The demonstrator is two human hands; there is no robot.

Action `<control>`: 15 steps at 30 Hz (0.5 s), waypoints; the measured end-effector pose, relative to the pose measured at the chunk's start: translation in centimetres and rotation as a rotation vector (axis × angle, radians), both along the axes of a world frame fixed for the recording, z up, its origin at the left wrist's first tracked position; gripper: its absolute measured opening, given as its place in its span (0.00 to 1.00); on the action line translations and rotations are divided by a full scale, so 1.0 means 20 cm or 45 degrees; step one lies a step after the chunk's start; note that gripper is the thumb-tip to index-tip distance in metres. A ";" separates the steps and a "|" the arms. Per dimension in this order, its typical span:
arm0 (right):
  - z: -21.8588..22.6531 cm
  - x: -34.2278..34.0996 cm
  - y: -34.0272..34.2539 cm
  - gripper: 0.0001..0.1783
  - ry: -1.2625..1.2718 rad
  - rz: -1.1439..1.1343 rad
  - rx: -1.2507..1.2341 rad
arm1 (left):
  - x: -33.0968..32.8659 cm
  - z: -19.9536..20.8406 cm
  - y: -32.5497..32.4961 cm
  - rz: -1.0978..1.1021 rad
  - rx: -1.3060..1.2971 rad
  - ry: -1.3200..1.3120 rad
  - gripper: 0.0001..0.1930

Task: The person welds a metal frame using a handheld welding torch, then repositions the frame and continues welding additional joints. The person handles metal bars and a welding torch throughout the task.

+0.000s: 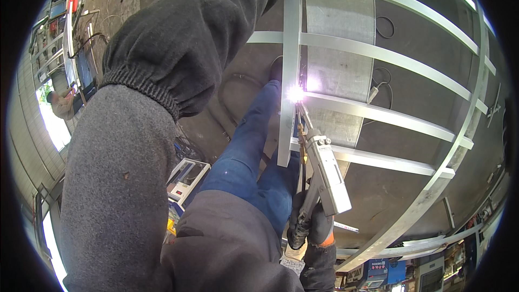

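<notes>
My right hand point(318, 223), in a dark glove, is closed round the grip of a silver handheld welding gun point(328, 170). The gun's thin nozzle points away from me, with a wire or tube running along its left side. At its tip burns a bright white-violet glare point(296, 94), where a crossbar point(373, 111) meets the long side bar point(290, 65) of a silver metal frame. That glare hides the joint. My left arm, in a dark grey oversleeve point(173, 38), reaches across to the far end of this side bar; its hand does not show.
A broad flat metal beam point(340, 16) runs beneath the frame. A curved rail point(454, 157) crosses the bar ends at right. Cables point(385, 84) lie beyond the beam. A white-and-grey machine point(186, 181) stands left of my legs. Another person point(62, 103) is at far left.
</notes>
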State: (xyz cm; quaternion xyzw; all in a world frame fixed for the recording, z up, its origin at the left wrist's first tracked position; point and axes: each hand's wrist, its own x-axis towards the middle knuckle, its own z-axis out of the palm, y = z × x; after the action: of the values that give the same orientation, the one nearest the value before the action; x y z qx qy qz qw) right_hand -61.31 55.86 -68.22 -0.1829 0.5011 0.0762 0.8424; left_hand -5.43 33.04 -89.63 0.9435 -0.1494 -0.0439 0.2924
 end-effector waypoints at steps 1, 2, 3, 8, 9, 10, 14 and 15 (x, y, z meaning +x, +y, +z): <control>0.00 -0.01 0.01 0.16 0.012 -0.001 -0.010 | 0.00 0.00 0.00 0.001 -0.002 -0.002 0.28; 0.00 -0.01 0.00 0.16 0.000 -0.013 0.023 | 0.00 0.01 0.00 0.000 -0.003 -0.004 0.29; 0.00 -0.01 0.01 0.16 -0.045 -0.045 0.041 | 0.00 0.01 0.00 -0.001 -0.002 -0.006 0.29; 0.04 0.04 0.00 0.35 0.083 0.064 -0.077 | -0.01 0.01 0.00 -0.004 -0.003 -0.013 0.29; 0.04 0.06 -0.01 0.40 0.100 0.086 -0.110 | -0.01 0.01 0.01 -0.002 -0.003 -0.015 0.29; 0.05 0.07 -0.01 0.46 0.117 0.107 -0.142 | -0.01 0.01 0.01 -0.003 -0.001 -0.016 0.29; 0.06 0.09 -0.04 0.46 0.079 0.147 -0.117 | -0.01 0.00 0.01 -0.009 -0.005 -0.024 0.29; 0.07 0.10 -0.04 0.46 0.088 0.133 -0.118 | -0.01 0.00 0.01 -0.007 -0.005 -0.028 0.29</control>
State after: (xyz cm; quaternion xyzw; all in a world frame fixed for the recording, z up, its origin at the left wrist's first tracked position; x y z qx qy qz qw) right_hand -59.37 55.10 -66.85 -0.2447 0.5225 0.1030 0.8102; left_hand -5.61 33.17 -89.64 0.9429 -0.1553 -0.0339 0.2926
